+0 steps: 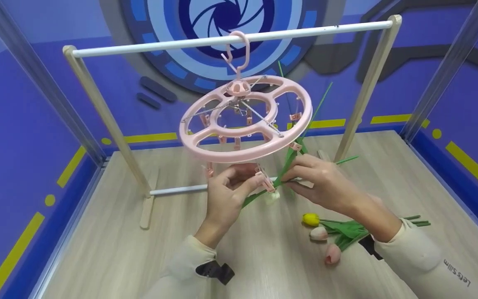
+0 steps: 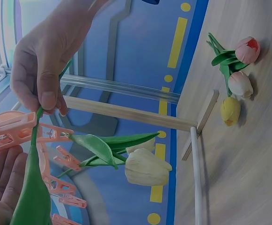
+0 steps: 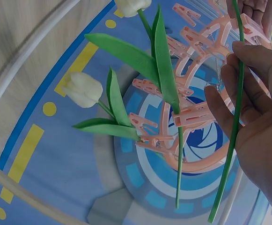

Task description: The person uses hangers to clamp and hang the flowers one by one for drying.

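A round pink clip hanger (image 1: 245,155) hangs by its hook from a white rail. My left hand (image 1: 228,193) pinches one of its pink clothespins (image 2: 14,130) below the ring's near edge. With fingertips and thumb, my right hand (image 1: 326,182) pinches a green tulip stem (image 3: 239,93) with a long leaf (image 2: 30,192). The stem passes at the clothespin's mouth; I cannot tell if it is clamped. This stem's flower head does not show. White tulips (image 2: 147,168) (image 3: 83,89) hang head down from other clips, their stems pointing up.
A wooden stand with a white top rail (image 1: 160,47) straddles the table (image 1: 110,257). On the table at right lie a yellow tulip (image 1: 310,219), a pale tulip (image 1: 318,233) and a pink tulip (image 1: 333,254). Blue patterned walls (image 1: 450,104) enclose the back and sides.
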Tool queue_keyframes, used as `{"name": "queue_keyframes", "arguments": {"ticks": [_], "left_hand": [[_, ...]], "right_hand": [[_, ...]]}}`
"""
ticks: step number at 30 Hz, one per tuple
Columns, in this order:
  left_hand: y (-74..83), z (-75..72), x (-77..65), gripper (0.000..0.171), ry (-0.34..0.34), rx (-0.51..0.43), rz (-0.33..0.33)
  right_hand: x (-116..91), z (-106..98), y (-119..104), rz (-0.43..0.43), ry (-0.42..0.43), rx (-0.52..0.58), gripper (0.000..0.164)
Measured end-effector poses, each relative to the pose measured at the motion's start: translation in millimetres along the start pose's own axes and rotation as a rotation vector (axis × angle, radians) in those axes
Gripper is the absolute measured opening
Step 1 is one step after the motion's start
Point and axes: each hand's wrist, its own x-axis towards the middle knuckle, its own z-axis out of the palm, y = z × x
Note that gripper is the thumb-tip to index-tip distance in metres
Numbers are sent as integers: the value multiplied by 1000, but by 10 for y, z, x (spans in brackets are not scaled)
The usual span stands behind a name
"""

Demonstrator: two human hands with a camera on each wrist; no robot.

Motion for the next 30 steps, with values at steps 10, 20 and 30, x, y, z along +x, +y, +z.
{"name": "queue_keyframes", "arguments": {"ticks": [10, 20, 30], "left_hand": [[-27, 17, 4, 20, 3, -43, 28], [-51, 5, 10, 23, 9, -11, 6], [-42, 1, 1, 22, 11, -15, 11]], "right_hand": [[3, 28, -27, -5, 18, 28, 37], [9, 48, -28, 17, 12, 26, 37], [12, 69, -29, -7, 23, 34, 37]]}}
